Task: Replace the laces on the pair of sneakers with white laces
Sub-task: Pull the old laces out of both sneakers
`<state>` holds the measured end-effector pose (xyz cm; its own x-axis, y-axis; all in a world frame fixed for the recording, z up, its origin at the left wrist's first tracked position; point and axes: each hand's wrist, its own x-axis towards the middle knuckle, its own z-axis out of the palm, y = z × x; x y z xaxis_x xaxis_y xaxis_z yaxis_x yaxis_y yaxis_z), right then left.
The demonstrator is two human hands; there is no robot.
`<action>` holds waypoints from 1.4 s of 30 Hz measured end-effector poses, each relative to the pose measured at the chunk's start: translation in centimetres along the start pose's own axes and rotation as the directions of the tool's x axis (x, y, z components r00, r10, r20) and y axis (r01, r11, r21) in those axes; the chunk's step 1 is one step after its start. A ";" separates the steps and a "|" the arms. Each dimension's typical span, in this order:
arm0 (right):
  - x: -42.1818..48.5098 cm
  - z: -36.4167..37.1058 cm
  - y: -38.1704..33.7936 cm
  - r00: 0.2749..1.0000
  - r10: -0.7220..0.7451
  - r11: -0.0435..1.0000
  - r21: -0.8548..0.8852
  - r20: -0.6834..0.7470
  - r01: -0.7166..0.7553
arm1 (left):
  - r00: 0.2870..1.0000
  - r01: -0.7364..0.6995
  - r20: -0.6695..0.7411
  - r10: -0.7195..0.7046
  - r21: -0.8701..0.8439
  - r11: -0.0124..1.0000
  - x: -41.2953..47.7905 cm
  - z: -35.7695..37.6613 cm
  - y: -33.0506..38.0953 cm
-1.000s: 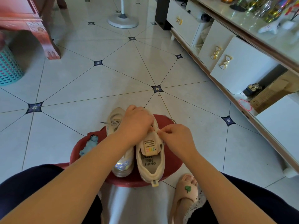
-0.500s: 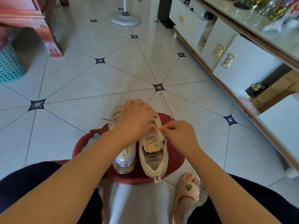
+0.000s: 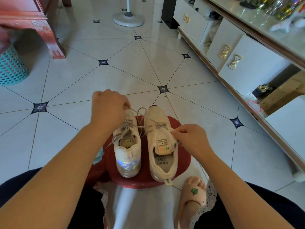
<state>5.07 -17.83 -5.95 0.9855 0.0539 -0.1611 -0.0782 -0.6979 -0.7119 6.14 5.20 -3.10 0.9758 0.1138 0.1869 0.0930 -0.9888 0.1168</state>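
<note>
Fingers (image 3: 124,104) of the left hand (image 3: 108,111) are curled tight, pinching one end of the grey-beige woven lace (image 3: 145,120) and holding it up over the toes. The right hand (image 3: 192,141) has its fingers curled at the outer edge of the cream knit right sneaker (image 3: 162,146), pinching what looks like the lace's other end. That sneaker stands heel toward the person on the round dark-red plastic stool (image 3: 179,161), which sits on the pale tiled floor (image 3: 132,71).

My reading is that the old lace is being drawn out of this shoe. To do it well, steady the shoe so it cannot slide off the stool. Slacken one crossing at a time and pull in line with each eyelet rather than dragging sideways. The lace loops over itself near the toe, and that loop could snag into a knot if yanked.

Counted: two sneakers, the second being the cream left sneaker with a shiny iridescent heel panel (image 3: 127,162). Each carries one grey lace. One stool, two hands. No white lace shows.
</note>
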 end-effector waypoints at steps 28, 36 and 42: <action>-0.2 0.7 -1.2 0.998 -0.015 1.000 0.011 0.057 0.015 | 0.924 -0.363 0.104 0.368 -0.065 0.930 -1.5 2.3 5.6; -0.1 0.6 -1.0 0.999 0.035 0.999 0.017 0.041 -0.036 | 0.940 -0.327 0.090 0.328 -0.021 0.945 -1.1 2.1 6.2; 0.0 0.3 -0.8 0.997 0.059 0.995 0.073 0.050 -0.063 | 0.989 -0.078 -0.132 0.071 -0.052 0.996 -0.9 0.2 2.1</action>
<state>5.06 -17.07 -5.63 0.9704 0.0480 -0.2368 -0.1507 -0.6461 -0.7483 5.47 3.02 -3.23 0.9453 0.0553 0.3214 0.0059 -0.9882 0.1528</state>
